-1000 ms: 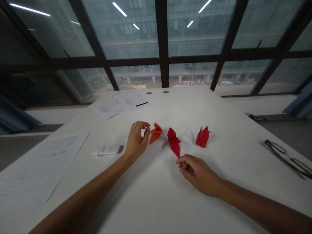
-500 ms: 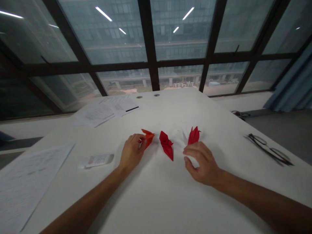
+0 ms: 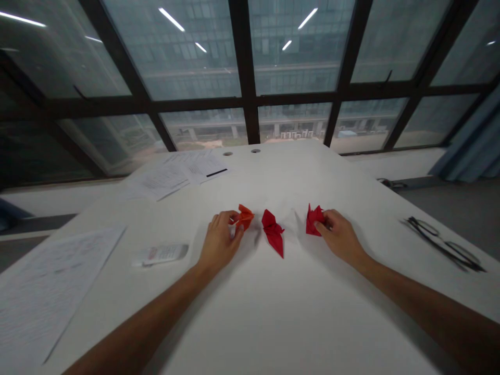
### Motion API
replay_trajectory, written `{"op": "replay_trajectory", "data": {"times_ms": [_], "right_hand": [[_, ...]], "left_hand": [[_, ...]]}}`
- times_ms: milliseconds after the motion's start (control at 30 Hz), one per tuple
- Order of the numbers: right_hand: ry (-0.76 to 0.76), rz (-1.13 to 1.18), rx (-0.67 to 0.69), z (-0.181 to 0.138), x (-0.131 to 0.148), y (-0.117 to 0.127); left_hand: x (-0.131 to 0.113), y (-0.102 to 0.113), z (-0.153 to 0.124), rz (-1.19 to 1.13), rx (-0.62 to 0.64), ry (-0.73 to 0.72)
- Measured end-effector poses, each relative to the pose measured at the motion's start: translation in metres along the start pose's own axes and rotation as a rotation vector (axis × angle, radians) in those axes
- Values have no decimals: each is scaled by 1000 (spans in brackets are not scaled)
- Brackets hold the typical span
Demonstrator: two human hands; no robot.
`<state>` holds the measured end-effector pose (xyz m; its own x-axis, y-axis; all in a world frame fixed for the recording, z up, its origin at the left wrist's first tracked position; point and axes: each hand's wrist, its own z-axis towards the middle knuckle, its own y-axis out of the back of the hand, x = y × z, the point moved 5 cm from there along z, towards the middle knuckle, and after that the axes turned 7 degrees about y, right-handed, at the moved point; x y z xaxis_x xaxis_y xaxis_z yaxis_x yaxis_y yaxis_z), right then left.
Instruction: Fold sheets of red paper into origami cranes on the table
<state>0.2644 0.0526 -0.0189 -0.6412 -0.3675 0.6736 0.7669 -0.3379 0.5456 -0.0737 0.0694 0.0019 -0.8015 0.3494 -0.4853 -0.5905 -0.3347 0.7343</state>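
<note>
Three folded paper cranes stand in a row on the white table [image 3: 273, 312]. My left hand [image 3: 221, 242] pinches the orange crane [image 3: 245, 216] at the left with thumb and fingers. The middle red crane [image 3: 273, 232] stands free between my hands, untouched. At the right, the fingers of my right hand [image 3: 339, 234] are closed on the other red crane [image 3: 313, 220]. Both forearms reach in from the near edge.
A white calculator-like device [image 3: 162, 254] lies left of my left hand. Printed sheets lie at the near left [image 3: 50, 281] and the far left [image 3: 175, 174]. Black glasses [image 3: 441, 244] rest at the right edge. Large windows stand behind the table.
My right hand has moved from near the middle crane up and right to grip the right red crane. My left hand has closed on the orange crane.
</note>
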Motion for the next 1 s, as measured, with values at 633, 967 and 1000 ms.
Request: {"op": "replay_trajectory", "data": {"times_ms": [633, 967, 1000], "right_hand": [[43, 7, -209, -3, -4, 7], [3, 35, -4, -1, -9, -8], [6, 36, 21, -1, -8, -9]], "left_hand": [[5, 7, 2, -330, -96, 188], [7, 3, 2, -489, -84, 268], [9, 2, 2, -504, -71, 281]]}}
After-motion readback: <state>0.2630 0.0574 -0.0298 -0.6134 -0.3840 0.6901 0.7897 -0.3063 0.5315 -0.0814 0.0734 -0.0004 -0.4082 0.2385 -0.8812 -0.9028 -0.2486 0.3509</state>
